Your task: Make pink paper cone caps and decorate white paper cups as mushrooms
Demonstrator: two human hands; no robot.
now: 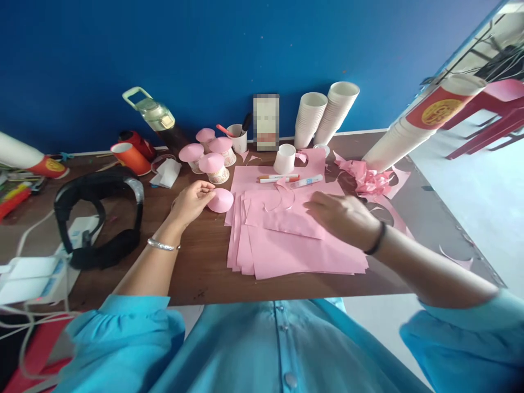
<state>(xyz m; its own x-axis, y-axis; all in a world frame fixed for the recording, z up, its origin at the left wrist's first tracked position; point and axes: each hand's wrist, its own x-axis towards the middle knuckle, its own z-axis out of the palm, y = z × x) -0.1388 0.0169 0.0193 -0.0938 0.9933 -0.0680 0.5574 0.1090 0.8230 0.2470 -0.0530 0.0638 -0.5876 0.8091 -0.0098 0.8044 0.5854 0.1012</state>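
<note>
My left hand [192, 203] pinches the rim of a small pink paper cone [221, 201] close above the table. Just behind it stand several paper cups topped with pink cone roofs, the nearest being a patterned cup [218, 176]. Over the right part of the stacked pink paper sheets [298, 254] is my right hand [339, 212], its fingers curled inward; what they hold, if anything, is hidden. Thin pink paper strips [282, 196] lie on the sheets, with markers [278, 178] and a glue stick [308, 181] behind them. A white paper cup [284, 159] stands at the back of the paper.
Stacked white paper cups [310, 120] and a phone [266, 123] with a blurred screen stand by the blue wall. Crumpled pink paper [368, 179] lies at right beside a long cup stack [403, 131]. At left are a bottle [158, 117], a black headband-like strap [100, 256] and a power strip [79, 240].
</note>
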